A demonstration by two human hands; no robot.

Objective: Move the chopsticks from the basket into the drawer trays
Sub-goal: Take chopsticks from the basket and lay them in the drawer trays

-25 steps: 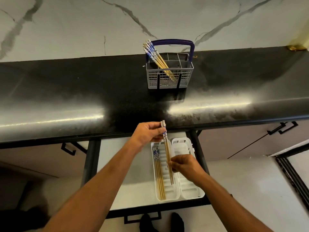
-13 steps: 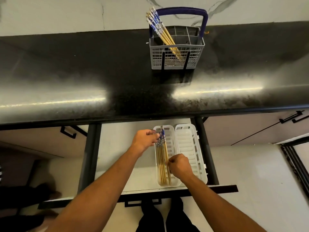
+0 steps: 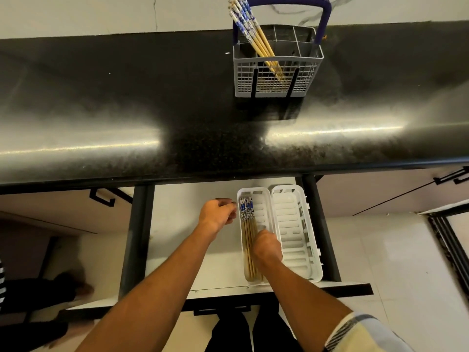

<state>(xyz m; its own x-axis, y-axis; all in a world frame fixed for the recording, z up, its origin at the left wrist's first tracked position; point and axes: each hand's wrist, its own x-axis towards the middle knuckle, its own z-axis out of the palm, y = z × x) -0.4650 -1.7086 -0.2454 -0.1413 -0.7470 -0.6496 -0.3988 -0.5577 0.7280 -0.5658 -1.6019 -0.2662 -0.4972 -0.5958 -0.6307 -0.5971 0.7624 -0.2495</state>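
Note:
A grey wire basket (image 3: 278, 81) with a blue handle stands on the black counter, and several blue-and-white topped chopsticks (image 3: 247, 24) lean in its left compartment. Two white trays lie side by side in the open drawer (image 3: 182, 232). In the left tray (image 3: 264, 199) several chopsticks (image 3: 246, 224) lie flat, tops toward the counter. My right hand (image 3: 267, 246) is down over their lower halves, fingers closed on them. My left hand (image 3: 218, 212) hovers just left of the tray's top corner, fingers curled with nothing in them. The right tray (image 3: 291, 224) holds nothing.
The black counter edge (image 3: 228, 171) overhangs the back of the drawer. Dark drawer rails run along both sides, and the drawer front with its handle (image 3: 222, 309) is near my legs. A closed cabinet front with a black handle (image 3: 454, 177) is at the right.
Both hands lowered a pair of chopsticks into the left tray beside the others. My left hand let go of their tops and drew slightly left. The view tilted further down.

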